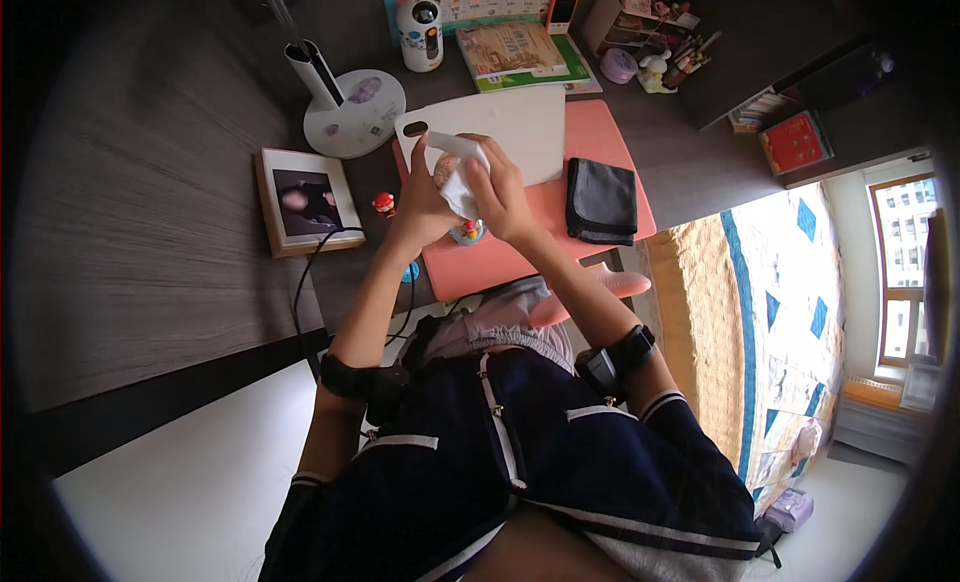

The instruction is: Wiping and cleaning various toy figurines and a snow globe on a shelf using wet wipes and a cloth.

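Above a pink desk mat point(600, 131), both hands are close together around a white tissue or wipe point(465, 192). Fingers of my right hand point(499, 184) press the wipe against a small, brownish patterned object point(445, 166), mostly covered. My left hand point(422, 207) curves around that object's other side, with its thumb raised near the wipe's upper edge. Just below the hands shows a light-blue item with colourful little figures point(468, 233), partly hidden; I cannot tell whether it is joined to the held object. Beneath them, a white cutting board point(517, 124) overlaps the mat.
A folded dark grey cloth point(601, 201) lies on the mat's right. Left are a red figurine point(384, 204), a framed photo point(311, 199) with a black cable across its corner, and a white lamp base point(356, 113). Books point(517, 53) and a white rounded device point(421, 38) stand behind.
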Tool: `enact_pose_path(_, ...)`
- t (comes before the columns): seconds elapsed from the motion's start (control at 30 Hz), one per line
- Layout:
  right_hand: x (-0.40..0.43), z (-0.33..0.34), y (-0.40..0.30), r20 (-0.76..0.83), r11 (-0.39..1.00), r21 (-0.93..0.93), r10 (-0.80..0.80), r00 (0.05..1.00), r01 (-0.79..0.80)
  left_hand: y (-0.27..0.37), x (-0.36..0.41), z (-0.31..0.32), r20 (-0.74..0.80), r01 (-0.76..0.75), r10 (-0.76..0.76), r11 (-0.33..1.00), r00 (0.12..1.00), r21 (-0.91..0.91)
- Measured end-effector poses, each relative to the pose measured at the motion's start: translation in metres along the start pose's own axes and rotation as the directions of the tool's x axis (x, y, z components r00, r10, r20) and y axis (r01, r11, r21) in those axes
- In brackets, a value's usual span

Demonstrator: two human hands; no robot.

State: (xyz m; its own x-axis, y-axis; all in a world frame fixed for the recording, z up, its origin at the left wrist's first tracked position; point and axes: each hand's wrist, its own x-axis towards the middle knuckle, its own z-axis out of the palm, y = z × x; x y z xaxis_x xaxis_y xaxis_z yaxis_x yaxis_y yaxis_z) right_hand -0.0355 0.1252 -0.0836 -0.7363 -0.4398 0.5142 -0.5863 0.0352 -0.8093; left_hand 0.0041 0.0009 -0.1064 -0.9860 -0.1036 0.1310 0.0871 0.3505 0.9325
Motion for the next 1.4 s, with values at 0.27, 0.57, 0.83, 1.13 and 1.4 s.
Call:
enact_pose_path(0.27,0.027,-0.003,-0.006,0.132,0.53,0.216,0.816,0.563,-0.82,0.04,-0.004,-0.002,-0.016,-0.148,0.175,0.871,0.984,0.468)
enact_pose_path(0.57,0.0,0.002,-0.011,0.098,0.782,-0.543,-0.302,0.948,0.305,0.03,-0.003,-0.006,-0.051,-0.218,0.24,0.939,0.969,0.264)
enact_pose_path(0.83,-0.02,-0.001,-0.006,-0.235,1.0,-0.016,0.023,0.972,-0.027,0.029,-0.008,0.016,-0.162,-0.021,-0.028,0.956,0.986,-0.293)
enact_pose_path(1.13,-0.023,-0.016,-0.024,-0.004,0.576,0.588,0.704,0.71,-0.568,0.016,-0.005,0.001,0.042,0.185,-0.206,0.748,0.978,-0.637)
enact_pose_path(1.4,-0.026,-0.001,-0.039,0.013,0.848,0.066,0.526,0.85,-0.526,0.012,-0.006,0.015,-0.039,0.164,-0.265,0.695,0.963,-0.7)
